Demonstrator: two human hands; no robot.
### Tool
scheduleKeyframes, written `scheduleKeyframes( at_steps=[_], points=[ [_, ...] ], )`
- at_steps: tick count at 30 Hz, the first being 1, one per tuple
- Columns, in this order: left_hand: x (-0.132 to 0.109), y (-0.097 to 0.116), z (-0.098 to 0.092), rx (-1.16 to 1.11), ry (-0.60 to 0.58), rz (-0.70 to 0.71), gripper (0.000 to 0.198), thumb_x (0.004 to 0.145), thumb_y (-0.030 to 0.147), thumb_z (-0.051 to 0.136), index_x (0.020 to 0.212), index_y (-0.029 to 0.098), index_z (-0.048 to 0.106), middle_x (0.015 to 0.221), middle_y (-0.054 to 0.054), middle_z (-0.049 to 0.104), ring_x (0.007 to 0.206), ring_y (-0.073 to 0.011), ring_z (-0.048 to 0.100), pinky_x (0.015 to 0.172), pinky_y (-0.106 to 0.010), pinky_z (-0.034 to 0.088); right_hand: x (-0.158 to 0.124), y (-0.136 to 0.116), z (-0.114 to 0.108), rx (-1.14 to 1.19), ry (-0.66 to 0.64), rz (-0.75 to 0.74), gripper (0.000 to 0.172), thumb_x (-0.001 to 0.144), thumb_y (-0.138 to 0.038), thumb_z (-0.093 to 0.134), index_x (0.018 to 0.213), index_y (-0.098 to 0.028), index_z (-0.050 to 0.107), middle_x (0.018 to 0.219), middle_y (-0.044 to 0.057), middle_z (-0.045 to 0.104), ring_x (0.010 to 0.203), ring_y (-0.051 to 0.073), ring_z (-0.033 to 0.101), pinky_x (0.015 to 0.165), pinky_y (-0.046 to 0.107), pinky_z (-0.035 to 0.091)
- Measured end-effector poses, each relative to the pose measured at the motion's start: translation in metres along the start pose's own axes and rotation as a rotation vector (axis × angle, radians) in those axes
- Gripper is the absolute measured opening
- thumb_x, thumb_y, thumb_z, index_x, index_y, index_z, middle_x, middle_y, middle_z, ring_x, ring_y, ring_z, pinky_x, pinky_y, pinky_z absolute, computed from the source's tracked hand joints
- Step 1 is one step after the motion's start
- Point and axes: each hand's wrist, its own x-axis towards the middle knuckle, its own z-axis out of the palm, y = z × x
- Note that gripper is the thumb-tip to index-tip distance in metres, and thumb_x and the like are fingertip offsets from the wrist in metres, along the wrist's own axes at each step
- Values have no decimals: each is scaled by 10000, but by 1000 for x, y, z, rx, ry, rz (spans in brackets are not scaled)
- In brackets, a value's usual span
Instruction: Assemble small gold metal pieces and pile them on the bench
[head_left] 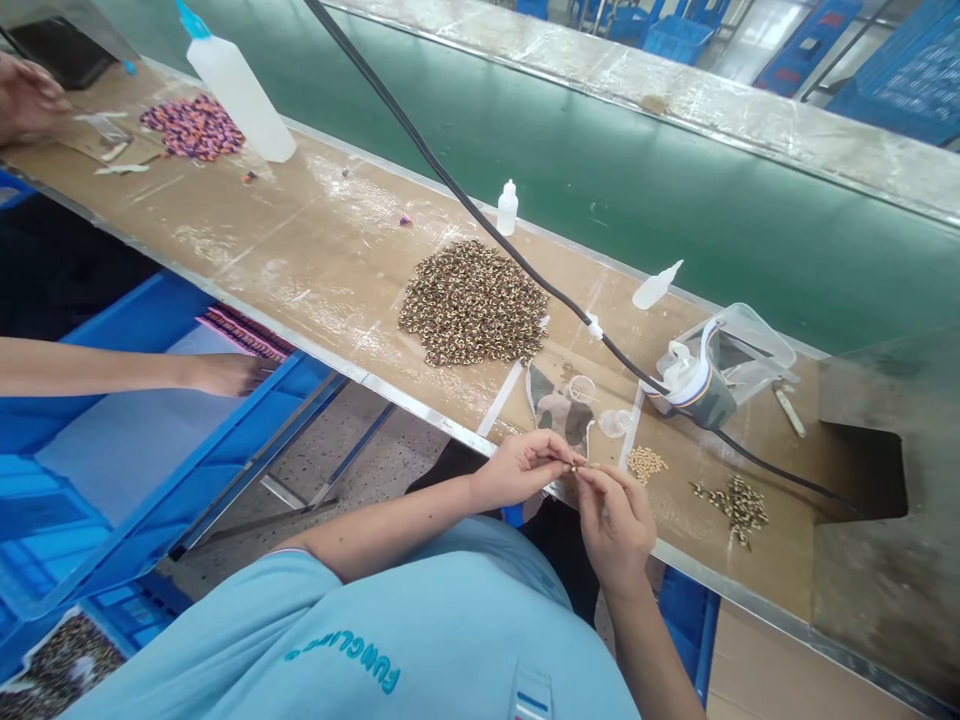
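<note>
The left hand [521,470] and the right hand [618,528] come together at the front edge of the bench [337,275], the thumb and fingers of each pinched on a small piece [575,468] too tiny to make out clearly. It sits between their fingertips, just in front of the patterned cloth [553,413] and left of the tan beads [646,463]. A light, even pinch should suit it best: steady it with one hand, make fine adjustments with the other, and work over the bench, since a slip here could drop it to the floor [300,450].

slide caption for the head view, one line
Left hand and right hand pinch a tiny piece, large pile of small parts beyond.
</note>
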Motion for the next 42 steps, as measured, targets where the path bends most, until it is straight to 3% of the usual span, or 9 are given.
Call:
scheduleKeyframes(
  at_steps=[10,14,17,20,24,27,33,42],
  points=[
    [-2,-4,-1,83,9,35,163,760,281,642,805,130,601,911,-79,674,868,-150,637,808,-271,498,-1,-1,-1,30,-1,33,153,809,-133,594,929,-227,605,888,34,615,807,132,605,720,268,503],
    [-2,1,-5,156,24,72,179,780,290,612,826,118,631,844,-64,659,761,-125,623,750,-250,513,2,3,-2,7,-29,130,68,839,-226,565,890,-205,606,866,45,616,745,134,585,689,282,470],
    [2,9,-11,303,34,147,175,801,278,581,828,114,635,823,-62,660,723,-120,618,697,-230,517,6,8,0,-96,-87,215,210,850,-376,535,875,-181,605,755,29,624,631,132,538,654,292,410],
    [10,17,-20,568,13,292,152,831,233,529,853,127,636,828,-61,671,741,-123,620,704,-226,509,10,10,7,-140,-113,227,295,841,-455,523,876,-178,618,718,22,642,634,141,544,672,293,369],
    [23,19,-30,873,-122,494,174,869,210,470,858,148,632,854,-69,684,820,-140,622,789,-250,493,11,11,18,-98,-65,221,244,872,-386,498,843,-188,637,660,-3,646,610,126,552,682,283,347],
    [30,16,-33,963,-199,551,191,886,199,442,868,145,624,862,-80,681,848,-144,620,807,-250,485,12,11,22,-68,-29,208,206,874,-340,510,818,-194,644,656,-11,651,599,117,552,686,280,347],
    [35,13,-31,1025,-189,518,172,889,214,458,850,159,617,834,-59,670,834,-138,610,801,-246,472,11,11,19,-82,-29,113,140,876,-234,509,885,-197,645,756,8,663,700,129,569,722,285,352],
    [36,12,-28,1047,-190,579,170,892,206,458,843,153,612,805,-55,662,811,-136,602,788,-256,475,12,12,19,-156,-57,9,218,887,-138,434,949,-209,630,794,18,619,706,129,521,728,286,361]
  ],
)
